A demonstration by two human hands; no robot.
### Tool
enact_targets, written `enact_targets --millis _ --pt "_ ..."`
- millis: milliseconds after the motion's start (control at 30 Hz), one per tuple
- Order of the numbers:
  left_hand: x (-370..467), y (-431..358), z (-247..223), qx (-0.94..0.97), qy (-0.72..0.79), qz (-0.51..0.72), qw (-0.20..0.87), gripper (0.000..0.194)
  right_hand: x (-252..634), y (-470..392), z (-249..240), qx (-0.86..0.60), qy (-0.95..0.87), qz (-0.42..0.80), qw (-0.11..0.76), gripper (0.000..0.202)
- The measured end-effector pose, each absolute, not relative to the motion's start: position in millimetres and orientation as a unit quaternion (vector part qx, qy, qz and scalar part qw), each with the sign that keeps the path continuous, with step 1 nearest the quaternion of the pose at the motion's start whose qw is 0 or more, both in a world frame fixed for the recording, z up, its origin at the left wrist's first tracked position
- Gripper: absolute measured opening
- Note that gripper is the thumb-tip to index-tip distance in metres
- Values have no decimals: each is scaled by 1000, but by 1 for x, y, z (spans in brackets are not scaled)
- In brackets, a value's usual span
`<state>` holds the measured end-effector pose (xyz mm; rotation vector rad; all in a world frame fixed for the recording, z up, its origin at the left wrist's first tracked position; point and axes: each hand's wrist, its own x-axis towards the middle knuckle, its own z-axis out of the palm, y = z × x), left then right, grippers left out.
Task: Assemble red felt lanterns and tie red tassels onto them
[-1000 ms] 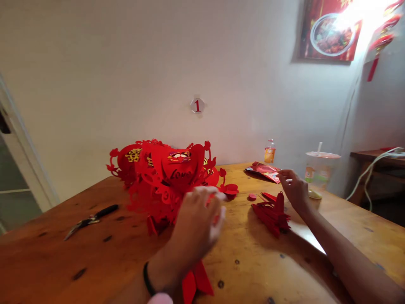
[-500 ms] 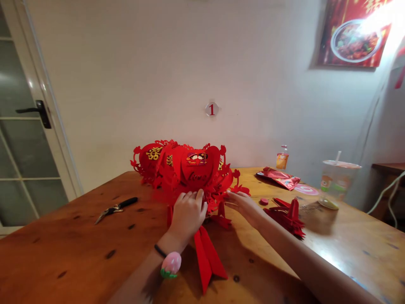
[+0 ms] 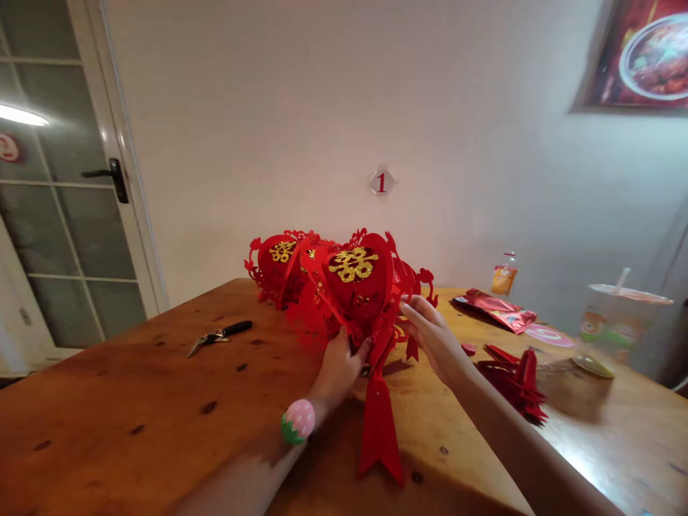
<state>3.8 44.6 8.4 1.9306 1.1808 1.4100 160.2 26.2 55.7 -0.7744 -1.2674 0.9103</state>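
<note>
A red paper lantern with heart-shaped panels, a gold glittered character and the word "love" stands tilted in front of me. My left hand is closed around its lower part, thumb to the right; some fingers are hidden behind the paper. A red forked paper tail hangs from the lantern onto the table. At the lantern's right side, my right hand has its fingers stretched out, their tips at the cut-out edge. Another red lantern of the same kind lies behind, to the left.
Black-handled pliers or cutters lie on the wooden table. To the right are a stack of folded red paper pieces, a red cap, a red packet, an orange drink bottle and a plastic cup with straw.
The lantern has turned, so a gold-character panel faces me instead of the one with two cartoon figures. My left hand has rolled thumb-up beneath it. The view has swung left.
</note>
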Motion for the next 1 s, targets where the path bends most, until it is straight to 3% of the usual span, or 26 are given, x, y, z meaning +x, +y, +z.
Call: enact_targets --millis 167,333,433,600,867,1000 --pt "8 34 10 656 432 571 240 22 178 24 35 -381 -565 446 580 33" --pt "7 7 23 702 340 626 -2 13 181 23 33 -380 -578 445 568 30" --pt "6 2 29 787 281 537 -113 8 177 21 33 -373 -608 438 547 30" --pt "5 13 28 833 341 423 -101 13 170 17 28 -390 -674 361 513 28" --pt "1 15 27 813 393 425 -68 6 170 19 23 -389 -719 293 495 19" --pt "3 15 27 807 407 420 -79 2 169 19 22 -386 -713 331 482 16"
